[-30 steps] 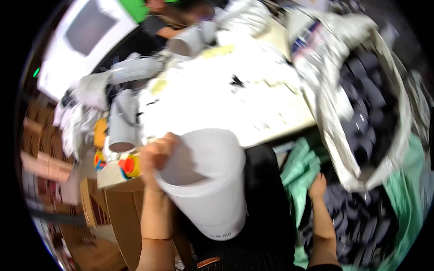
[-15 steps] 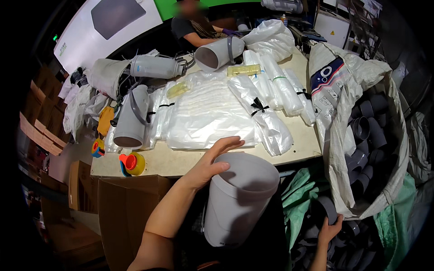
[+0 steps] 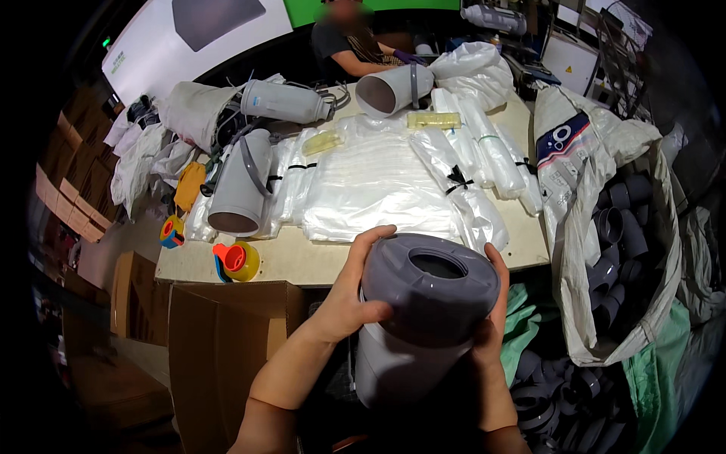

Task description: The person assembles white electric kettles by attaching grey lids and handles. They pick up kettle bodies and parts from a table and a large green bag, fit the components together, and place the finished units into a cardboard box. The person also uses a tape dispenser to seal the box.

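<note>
The light grey cylinder (image 3: 397, 367) stands at 5 o'clock, slightly tilted, and now a dark grey collar (image 3: 401, 314) with a round hole covers its top, which is open in the earlier frame. The right hand (image 3: 491, 321) is no longer at 4 o'clock over the dark parts (image 3: 541, 408); it holds the collar's 3 o'clock side, its lower fingers hidden, so I cannot tell their spread. The left hand (image 3: 355, 295) clasps the 9 o'clock side, thumb spread from fingers.
</note>
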`<state>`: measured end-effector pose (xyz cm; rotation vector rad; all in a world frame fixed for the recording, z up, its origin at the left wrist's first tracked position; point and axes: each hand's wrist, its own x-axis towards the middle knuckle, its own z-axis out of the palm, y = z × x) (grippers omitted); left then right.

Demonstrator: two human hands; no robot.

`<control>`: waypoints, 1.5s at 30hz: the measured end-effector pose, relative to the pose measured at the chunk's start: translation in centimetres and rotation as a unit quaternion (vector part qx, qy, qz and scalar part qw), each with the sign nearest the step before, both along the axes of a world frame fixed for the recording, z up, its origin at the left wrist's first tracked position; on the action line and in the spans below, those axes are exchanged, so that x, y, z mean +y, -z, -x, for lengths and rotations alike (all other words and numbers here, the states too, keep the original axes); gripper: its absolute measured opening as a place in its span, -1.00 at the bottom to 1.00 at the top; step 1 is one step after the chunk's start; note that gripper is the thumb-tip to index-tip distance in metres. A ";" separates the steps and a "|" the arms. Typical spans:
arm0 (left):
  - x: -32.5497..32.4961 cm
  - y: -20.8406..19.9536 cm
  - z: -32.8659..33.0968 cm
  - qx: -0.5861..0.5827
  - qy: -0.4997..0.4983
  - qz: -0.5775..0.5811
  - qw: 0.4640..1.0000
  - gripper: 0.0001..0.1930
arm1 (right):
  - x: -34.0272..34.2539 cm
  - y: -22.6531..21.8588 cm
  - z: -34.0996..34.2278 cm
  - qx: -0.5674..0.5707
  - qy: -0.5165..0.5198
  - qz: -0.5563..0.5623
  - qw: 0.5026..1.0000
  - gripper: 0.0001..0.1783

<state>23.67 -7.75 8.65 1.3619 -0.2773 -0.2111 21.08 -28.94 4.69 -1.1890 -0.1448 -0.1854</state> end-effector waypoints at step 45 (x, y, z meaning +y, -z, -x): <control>-2.5 7.7 3.8 -0.170 -0.037 -0.131 0.976 -0.86 | -13.0 11.5 -2.0 -0.178 -0.263 -0.479 0.818 -0.58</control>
